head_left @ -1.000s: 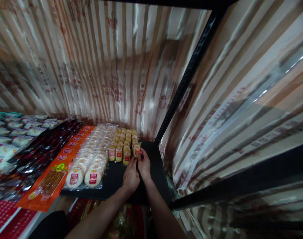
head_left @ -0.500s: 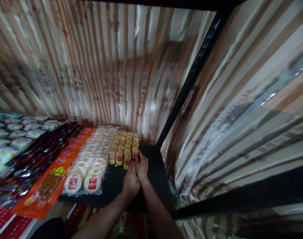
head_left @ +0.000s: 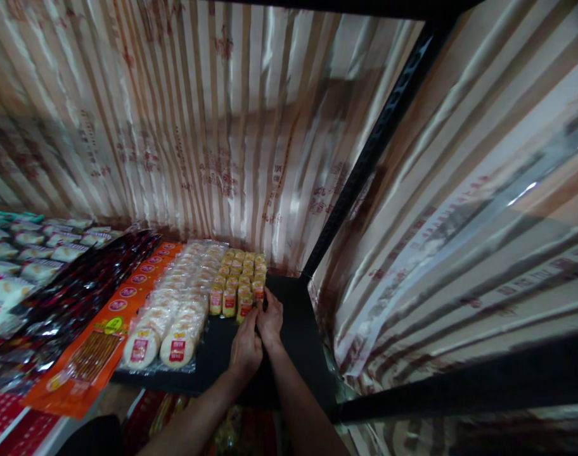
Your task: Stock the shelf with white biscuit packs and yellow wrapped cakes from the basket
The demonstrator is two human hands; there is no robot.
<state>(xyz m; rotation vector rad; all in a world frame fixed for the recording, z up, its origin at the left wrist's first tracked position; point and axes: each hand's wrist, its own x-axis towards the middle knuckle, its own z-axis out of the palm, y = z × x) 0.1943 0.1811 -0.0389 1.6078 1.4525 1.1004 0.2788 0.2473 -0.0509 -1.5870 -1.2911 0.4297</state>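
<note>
Rows of small yellow wrapped snack packs (head_left: pixel 229 300) with red labels stand on a black shelf (head_left: pixel 296 316). My left hand (head_left: pixel 246 347) is closed, its fingertips at the lower right of a front pack (head_left: pixel 244 303). Close beside it, my right hand (head_left: pixel 270 318) curls its fingers against the front pack of the right-hand row (head_left: pixel 259 290). Both hands' fingertips are partly hidden, and the dim light blurs exactly where they press.
Left of the yellow packs lie two rows of round white wrapped cakes (head_left: pixel 177 345), a long orange snack bag (head_left: pixel 113 323), dark shiny packets (head_left: pixel 84 285) and white packets (head_left: pixel 42 269). A black metal post (head_left: pixel 365 164) rises at the shelf's back right corner, before pleated sheeting (head_left: pixel 241 126).
My left hand has shifted slightly left and up, opening a small gap from the right wrist. The right hand stays at the right-hand row. The view has turned slightly.
</note>
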